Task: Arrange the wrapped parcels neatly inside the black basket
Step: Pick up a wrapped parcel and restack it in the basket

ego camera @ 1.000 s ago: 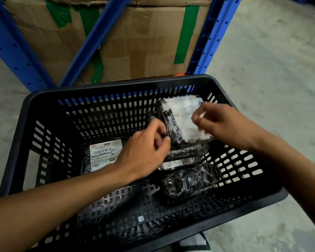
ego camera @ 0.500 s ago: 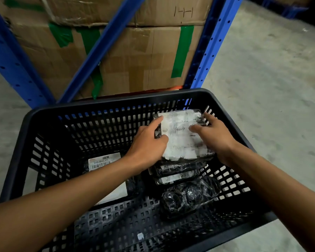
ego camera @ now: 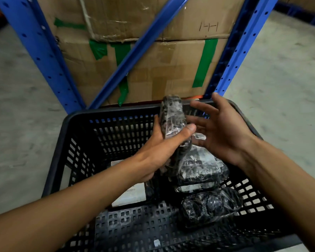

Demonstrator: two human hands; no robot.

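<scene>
Head camera view: a black parcel wrapped in clear crinkled plastic [ego camera: 173, 120] stands nearly upright above the far side of a black perforated plastic basket [ego camera: 76, 142], clamped in the left hand [ego camera: 158, 148], thumb across its near face and fingers behind it. The right hand [ego camera: 220, 131] hovers just beside it, palm turned toward the parcel, fingers spread and gripping nothing; whether its fingertips touch the wrap cannot be told. Below the hands, against the basket's right wall, lies a stack of flat wrapped parcels [ego camera: 202, 170], the lower ones showing only their edges. A rounder, lumpy black wrapped bundle [ego camera: 209, 208] rests on the basket floor just in front of that stack. A flat parcel with a white printed label [ego camera: 129, 195] lies on the left of the basket floor, largely covered by the left forearm. Behind the basket, brown cardboard cartons patched with green tape [ego camera: 171, 66] sit inside blue steel racking [ego camera: 44, 57]. Grey concrete floor [ego camera: 280, 79] stretches out on both sides.
</scene>
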